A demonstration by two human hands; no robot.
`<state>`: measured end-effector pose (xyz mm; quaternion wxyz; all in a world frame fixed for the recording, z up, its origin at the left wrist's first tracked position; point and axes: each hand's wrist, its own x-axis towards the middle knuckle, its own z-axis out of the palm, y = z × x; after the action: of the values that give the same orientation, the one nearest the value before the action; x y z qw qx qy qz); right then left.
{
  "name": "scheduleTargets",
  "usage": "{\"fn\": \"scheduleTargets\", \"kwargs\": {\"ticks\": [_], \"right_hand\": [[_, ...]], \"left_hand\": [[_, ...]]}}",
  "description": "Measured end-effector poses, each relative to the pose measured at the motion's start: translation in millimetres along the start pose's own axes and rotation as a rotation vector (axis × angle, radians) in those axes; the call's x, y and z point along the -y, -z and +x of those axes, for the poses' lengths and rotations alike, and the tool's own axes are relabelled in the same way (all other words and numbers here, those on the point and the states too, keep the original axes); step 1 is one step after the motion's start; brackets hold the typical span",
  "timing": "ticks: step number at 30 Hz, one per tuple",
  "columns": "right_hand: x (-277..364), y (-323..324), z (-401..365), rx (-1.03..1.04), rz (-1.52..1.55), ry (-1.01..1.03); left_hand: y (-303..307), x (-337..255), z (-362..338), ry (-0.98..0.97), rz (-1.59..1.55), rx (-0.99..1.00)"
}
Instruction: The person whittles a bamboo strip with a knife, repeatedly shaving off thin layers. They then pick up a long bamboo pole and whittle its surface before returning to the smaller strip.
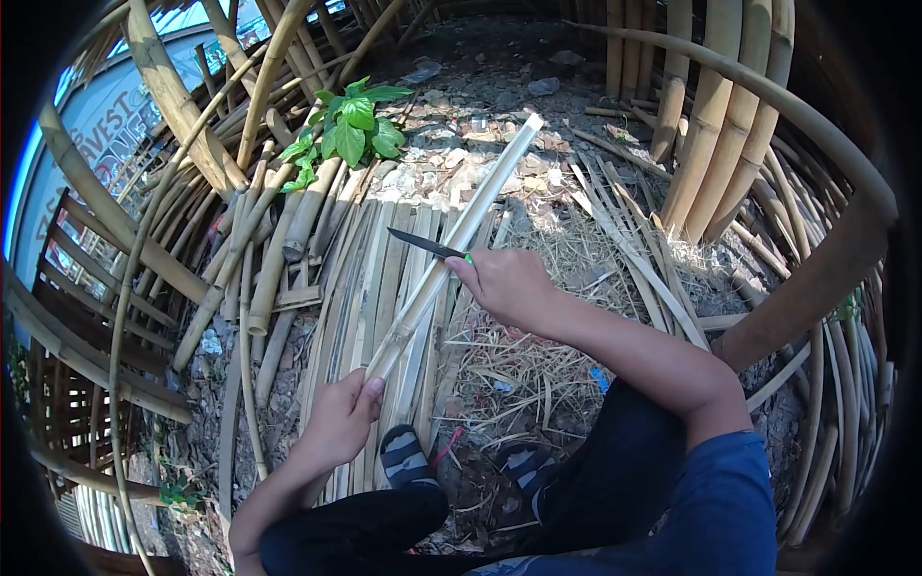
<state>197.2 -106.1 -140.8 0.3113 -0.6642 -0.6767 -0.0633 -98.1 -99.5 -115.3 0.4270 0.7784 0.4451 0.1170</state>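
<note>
**Left hand (pixel 344 415) and right hand (pixel 509 285) apart, on a bamboo strip (pixel 482 199) and a knife (pixel 417 240)**

From my head view, the left hand is clamped on the strip's near end. The strip slants away, up and rightward, its far end beyond the right hand. That hand is closed around the knife's handle; the dark blade crosses the strip, pointing left. I cannot tell whether they touch. Beneath lie pale slats (pixel 331 317); shavings (pixel 523 379) scatter rightward.

I am holding the right arm (pixel 639 350) forward, elbow bent outward; the right hand (pixel 507 286) is gripping, back facing upward. The left hand (pixel 338 420) is gripping nearer the body, thumb uppermost. Both legs (pixel 619 446) are bending at the knees.
</note>
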Motion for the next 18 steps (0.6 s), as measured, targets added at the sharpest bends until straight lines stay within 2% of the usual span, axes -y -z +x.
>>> {"fn": "scheduleTargets", "kwargs": {"ticks": [9, 10, 12, 17, 18], "right_hand": [[-45.9, -12.9, -0.3, -0.015, -0.103, 0.131], [-53.4, -13.8, 1.1, -0.014, -0.099, 0.121], [-72.3, -9.0, 12.3, -0.092, -0.178, -0.031], [-98.9, 0.5, 14.0, -0.051, -0.229, 0.02], [-118.4, 4.7, 24.2, -0.051, -0.226, -0.148]], "left_hand": [[-2.7, -0.3, -1.8, 0.028, -0.024, 0.029], [-2.3, 3.1, -3.5, 0.027, -0.048, 0.03], [2.2, 3.3, -7.5, 0.057, -0.051, 0.041], [7.4, -3.3, -11.6, 0.123, -0.004, 0.077], [9.9, -0.2, -12.6, 0.136, -0.016, 0.064]]}}
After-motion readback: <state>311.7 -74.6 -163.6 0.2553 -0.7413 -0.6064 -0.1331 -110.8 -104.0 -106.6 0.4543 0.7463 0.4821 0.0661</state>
